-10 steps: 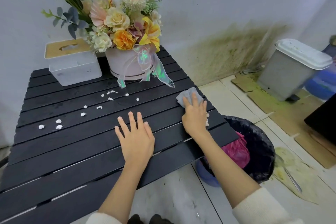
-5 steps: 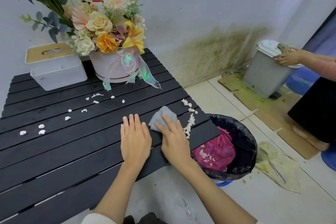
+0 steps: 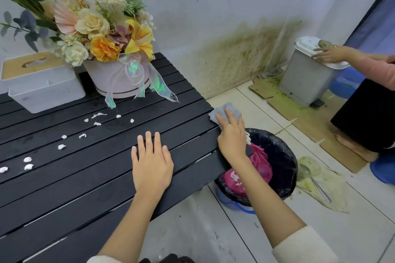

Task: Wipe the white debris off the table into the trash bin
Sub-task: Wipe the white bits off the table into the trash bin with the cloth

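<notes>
White debris [image 3: 62, 146] lies left of the flat left hand [image 3: 152, 164].

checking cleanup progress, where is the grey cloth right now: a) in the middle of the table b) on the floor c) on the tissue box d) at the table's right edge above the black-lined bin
d: the right hand presses the grey cloth at the right edge of the table, over the trash bin.
</notes>
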The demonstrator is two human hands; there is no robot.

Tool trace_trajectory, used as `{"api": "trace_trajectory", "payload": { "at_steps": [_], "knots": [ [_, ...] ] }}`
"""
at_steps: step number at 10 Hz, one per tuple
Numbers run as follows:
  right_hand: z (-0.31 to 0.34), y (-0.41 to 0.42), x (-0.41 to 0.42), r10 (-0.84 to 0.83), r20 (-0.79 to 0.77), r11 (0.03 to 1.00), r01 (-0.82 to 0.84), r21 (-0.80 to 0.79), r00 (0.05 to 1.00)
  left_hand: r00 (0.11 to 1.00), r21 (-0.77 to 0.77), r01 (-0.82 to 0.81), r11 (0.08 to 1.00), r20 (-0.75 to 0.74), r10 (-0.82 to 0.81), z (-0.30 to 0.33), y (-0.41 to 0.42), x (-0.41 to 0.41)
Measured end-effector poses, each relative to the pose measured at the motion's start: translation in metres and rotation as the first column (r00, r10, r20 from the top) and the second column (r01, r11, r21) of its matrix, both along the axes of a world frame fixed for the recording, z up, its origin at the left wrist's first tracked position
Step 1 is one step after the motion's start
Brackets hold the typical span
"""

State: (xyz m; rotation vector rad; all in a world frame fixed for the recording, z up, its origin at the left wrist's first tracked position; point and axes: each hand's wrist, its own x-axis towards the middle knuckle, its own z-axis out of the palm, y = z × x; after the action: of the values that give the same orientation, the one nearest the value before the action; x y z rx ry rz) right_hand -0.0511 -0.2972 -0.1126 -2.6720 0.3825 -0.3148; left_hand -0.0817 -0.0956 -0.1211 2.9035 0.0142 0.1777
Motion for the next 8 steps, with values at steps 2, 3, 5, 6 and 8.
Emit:
{"api": "trace_trajectory", "payload": {
  "at_steps": [2,3,5,6,8],
  "knots": [
    [0.006,-0.034,-0.005,-0.209,0.059,0.964,0.195,0.180,0.976,1.000,0.006,-0.005,1.000,-0.003,0.005,0.002,-0.002,-0.001],
    [0.009,-0.041,-0.008,-0.325,0.193,0.886,0.227,0.403,0.926,1.000,0.003,-0.006,1.000,-0.011,0.006,0.002,-0.003,0.000],
    [0.019,-0.068,-0.012,-0.551,-0.091,0.106,0.178,0.978,0.830,1.000,0.005,-0.003,1.000,-0.010,0.003,0.003,-0.004,0.000],
    [0.015,-0.076,-0.015,-0.517,-0.163,0.018,0.201,0.979,0.840,1.000,0.008,-0.007,1.000,-0.010,0.007,0.003,-0.004,0.000],
    [0.008,-0.080,-0.024,-0.592,-0.029,0.263,0.227,0.938,0.806,1.000,0.003,-0.011,1.000,-0.008,0.011,0.003,-0.004,0.001]
  ]
}}
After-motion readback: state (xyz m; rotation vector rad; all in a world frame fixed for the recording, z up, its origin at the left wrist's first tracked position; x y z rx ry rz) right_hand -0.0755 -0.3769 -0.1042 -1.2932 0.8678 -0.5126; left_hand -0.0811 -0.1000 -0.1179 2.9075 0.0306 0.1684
